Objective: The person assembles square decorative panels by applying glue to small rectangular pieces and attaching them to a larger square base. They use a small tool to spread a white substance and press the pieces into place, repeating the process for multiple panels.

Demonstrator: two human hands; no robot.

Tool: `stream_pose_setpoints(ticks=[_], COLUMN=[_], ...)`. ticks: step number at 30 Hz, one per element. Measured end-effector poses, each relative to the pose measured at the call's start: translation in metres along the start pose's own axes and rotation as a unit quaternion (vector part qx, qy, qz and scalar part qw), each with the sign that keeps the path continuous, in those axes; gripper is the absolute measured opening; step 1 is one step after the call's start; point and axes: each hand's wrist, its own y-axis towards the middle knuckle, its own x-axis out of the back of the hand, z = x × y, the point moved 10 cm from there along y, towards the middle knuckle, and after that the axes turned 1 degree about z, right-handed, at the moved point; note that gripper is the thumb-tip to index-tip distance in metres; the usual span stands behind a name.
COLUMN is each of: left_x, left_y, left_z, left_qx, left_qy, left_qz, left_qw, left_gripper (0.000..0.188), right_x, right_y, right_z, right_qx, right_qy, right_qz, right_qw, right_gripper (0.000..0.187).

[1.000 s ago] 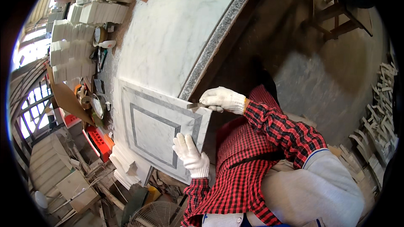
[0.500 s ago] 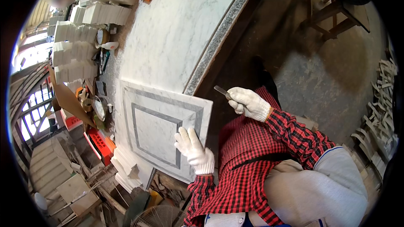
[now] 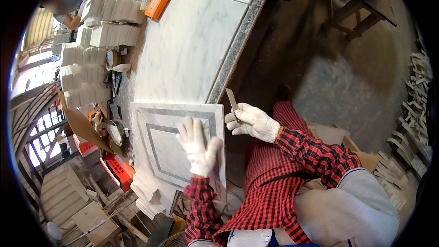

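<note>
A square marble panel (image 3: 162, 142) with inlaid grey bands lies on the bench, its right edge overhanging. Over its right part is my left hand (image 3: 196, 148), in a white knit glove, fingers spread and holding nothing; whether the palm touches the stone I cannot tell. My right hand (image 3: 254, 121), gloved alike, is closed around a thin flat metal blade (image 3: 231, 99), which points up and away. That hand hangs beside the panel's right edge, apart from it.
White marble slabs (image 3: 192, 36) cover the bench beyond, with an orange box (image 3: 157, 5) on them. Stacks of white tiles (image 3: 114, 34) line the left, where another person stands. A red box (image 3: 116, 170) sits at lower left. A wooden stool (image 3: 361, 13) stands far right, stone offcuts (image 3: 414, 110) near the rim.
My left hand has moved up across the panel, its fingers spreading wider. My right hand has come left and slightly down with the blade, which now points more upright. The view has shifted.
</note>
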Motion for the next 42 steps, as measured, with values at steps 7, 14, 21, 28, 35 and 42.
stream_pose_setpoints(ticks=[7,14,21,28,35,42], left_x=[0.024,0.028,0.029,0.023,0.026,0.027], left_y=[0.107,0.129,0.127,0.132,0.128,0.125], left_z=[0.038,0.028,0.034,0.038,0.034,0.031], left_qx=[-0.073,-0.066,-0.080,-0.081,-0.072,-0.073], left_qy=[0.083,0.079,0.064,0.091,0.068,0.103], left_qz=[-0.087,-0.096,-0.123,-0.124,-0.110,-0.117], left_qw=[0.990,0.990,0.987,0.985,0.989,0.985], left_gripper=[0.065,0.062,0.060,0.060,0.061,0.063], right_x=[0.010,0.007,-0.001,0.012,0.004,0.004], right_y=[0.014,0.017,0.030,0.044,0.038,0.036], right_z=[-0.001,0.001,-0.020,-0.021,-0.015,-0.014], right_qx=[0.014,0.062,0.101,0.246,0.326,0.340], right_qy=[-0.047,-0.006,0.051,0.010,0.035,0.018], right_qz=[-0.041,-0.082,-0.152,-0.230,-0.283,-0.283], right_qw=[0.998,0.995,0.982,0.942,0.901,0.897], right_gripper=[0.020,0.034,0.037,0.050,0.048,0.050])
